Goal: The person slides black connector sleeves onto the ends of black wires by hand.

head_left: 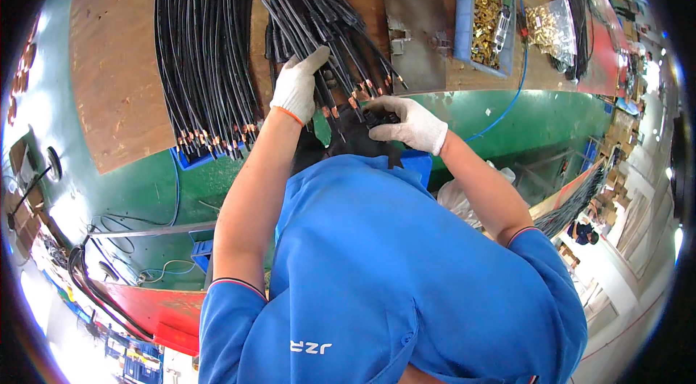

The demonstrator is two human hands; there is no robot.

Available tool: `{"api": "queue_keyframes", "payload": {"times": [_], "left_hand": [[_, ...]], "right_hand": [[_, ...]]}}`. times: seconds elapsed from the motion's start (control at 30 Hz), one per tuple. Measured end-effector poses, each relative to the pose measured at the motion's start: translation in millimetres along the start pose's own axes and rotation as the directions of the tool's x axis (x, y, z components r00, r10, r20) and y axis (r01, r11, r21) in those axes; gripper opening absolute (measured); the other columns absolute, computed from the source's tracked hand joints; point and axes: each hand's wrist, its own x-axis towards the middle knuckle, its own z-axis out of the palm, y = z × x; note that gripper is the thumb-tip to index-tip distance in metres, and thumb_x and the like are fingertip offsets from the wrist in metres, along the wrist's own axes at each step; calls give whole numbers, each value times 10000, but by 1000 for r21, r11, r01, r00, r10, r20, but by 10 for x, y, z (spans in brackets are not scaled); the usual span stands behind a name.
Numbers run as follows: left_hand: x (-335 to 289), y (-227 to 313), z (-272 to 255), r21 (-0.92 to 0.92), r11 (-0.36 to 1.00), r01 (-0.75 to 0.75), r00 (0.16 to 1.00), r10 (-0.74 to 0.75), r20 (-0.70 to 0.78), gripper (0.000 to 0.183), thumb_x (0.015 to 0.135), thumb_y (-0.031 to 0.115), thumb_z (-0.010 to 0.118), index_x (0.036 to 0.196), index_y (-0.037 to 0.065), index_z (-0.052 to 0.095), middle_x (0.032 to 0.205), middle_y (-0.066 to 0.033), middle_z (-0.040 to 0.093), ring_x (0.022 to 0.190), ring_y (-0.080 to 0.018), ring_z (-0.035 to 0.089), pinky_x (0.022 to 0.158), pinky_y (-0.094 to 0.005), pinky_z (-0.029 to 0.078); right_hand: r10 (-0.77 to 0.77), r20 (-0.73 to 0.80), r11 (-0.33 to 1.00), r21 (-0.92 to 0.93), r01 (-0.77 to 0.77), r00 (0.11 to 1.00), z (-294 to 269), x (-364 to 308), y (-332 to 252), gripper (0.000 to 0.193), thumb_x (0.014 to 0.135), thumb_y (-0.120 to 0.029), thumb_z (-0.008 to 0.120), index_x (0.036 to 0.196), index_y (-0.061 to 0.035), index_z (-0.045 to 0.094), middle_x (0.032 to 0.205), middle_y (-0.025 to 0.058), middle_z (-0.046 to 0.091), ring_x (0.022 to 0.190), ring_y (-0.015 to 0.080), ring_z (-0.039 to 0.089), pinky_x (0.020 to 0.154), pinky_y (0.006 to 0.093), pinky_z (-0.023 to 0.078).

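Observation:
Black cables [319, 18] with bare copper ends lie in a bundle, their ends pointing toward me over the table's near edge. My left hand [297, 87], in a white knit glove with an orange cuff, is closed around some of these cables near their ends. Its fingertips are partly hidden by them. Just right of the copper ends, my right hand [409, 123], also gloved, is closed on small black sleeve-like parts [378, 118]. Their exact shape is partly covered by the fingers.
A second row of black cables [206, 43] lies to the left on the brown tabletop [109, 58]. A dark metal plate [415, 36], a blue bin [464, 18] of brass fittings with a tool across it, and a clear bag [552, 29] of fittings are at right.

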Motion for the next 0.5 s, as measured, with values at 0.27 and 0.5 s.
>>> {"api": "queue_keyframes", "payload": {"times": [0.27, 0.5], "left_hand": [[26, -34, 1, 11, 1000, -14, 1000, 14, -2, 214, 953, 187, 754, 1064, 26, 667, 894, -52, 702, 714, -149, 662, 652, -320, 589], [-51, 87, 117, -89, 992, 90, 995, -87, 40, 336, 913, 177, 789, 1200, 54, 665, 1026, -125, 745, 790, -272, 741, 643, -463, 635]], "right_hand": [[10, 9, 995, -104, -9, 1000, -10, -61, -57, 616, 863, -231, 793, 1385, 43, 614, 1293, 172, 699, 1202, 228, 640, 1087, 352, 469], [4, -139, 1000, 0, -4, 990, 96, 310, -1, 516, 914, -283, 733, 1261, 95, 677, 1083, 191, 760, 999, 197, 704, 918, 342, 547]]}}
